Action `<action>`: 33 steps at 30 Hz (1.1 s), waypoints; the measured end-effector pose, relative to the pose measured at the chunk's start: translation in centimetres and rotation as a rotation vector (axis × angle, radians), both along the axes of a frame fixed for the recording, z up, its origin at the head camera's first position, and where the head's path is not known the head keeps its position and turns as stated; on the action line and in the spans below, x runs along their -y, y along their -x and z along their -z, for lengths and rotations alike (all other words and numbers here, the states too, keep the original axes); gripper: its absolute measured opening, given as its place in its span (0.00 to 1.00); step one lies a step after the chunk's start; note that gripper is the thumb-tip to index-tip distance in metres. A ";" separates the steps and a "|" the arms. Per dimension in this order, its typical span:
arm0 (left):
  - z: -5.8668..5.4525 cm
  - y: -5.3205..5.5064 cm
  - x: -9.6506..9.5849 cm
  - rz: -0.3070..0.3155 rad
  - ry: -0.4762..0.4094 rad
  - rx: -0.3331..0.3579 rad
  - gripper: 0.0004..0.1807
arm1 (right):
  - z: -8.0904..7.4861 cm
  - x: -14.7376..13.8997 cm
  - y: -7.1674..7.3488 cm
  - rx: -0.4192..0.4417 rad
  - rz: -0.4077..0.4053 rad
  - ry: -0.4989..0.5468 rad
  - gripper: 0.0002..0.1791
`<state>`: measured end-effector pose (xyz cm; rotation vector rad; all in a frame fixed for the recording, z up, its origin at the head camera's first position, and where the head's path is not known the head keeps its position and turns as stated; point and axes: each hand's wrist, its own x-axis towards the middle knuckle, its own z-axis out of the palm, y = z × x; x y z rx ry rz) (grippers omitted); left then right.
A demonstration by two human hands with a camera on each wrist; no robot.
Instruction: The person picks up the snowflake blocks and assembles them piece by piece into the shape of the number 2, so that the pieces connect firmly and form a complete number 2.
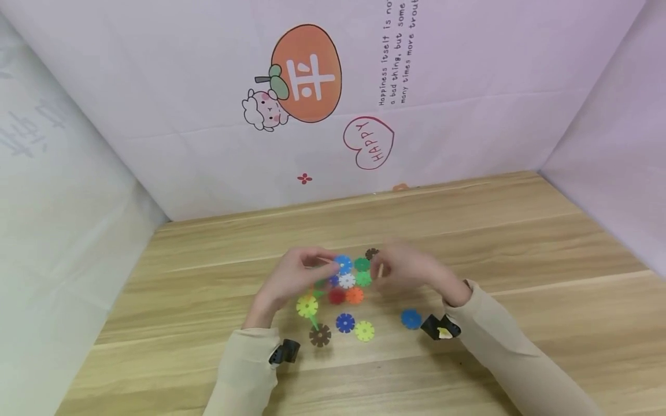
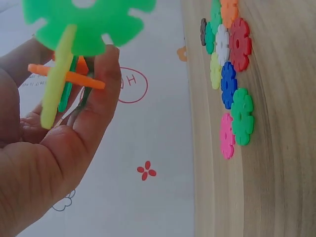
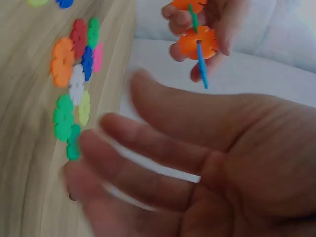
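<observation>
L hand (image 1: 292, 278) grips discs (image 2: 96, 32); bkgd heart (image 1: 369, 143) txt "HAPPY".

Right hand (image 1: 404, 267) aloft, fingers (image 3: 153, 142) apart

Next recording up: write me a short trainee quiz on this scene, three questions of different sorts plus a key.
1. Left or right: which hand holds the interlocked, bright-coloured notched plastic discs?

2. True or false: in the head view, the white notched plastic disc lies farther from the person than the red notched plastic disc.

3. Fill in: in the left wrist view, among the discs lying on the pale wood-grain table, the one reaching lowest in the picture is ____.

Key
1. The left hand.
2. True.
3. Pink: the pink notched plastic disc.
</observation>
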<state>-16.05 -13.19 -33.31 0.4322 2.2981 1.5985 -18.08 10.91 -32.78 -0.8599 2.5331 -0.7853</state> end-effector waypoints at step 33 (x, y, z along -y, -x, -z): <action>0.0 0.3 0.4 -0.022 0.002 0.057 0.18 | 2.9 4.3 -2.2 0.030 -0.002 -0.115 0.15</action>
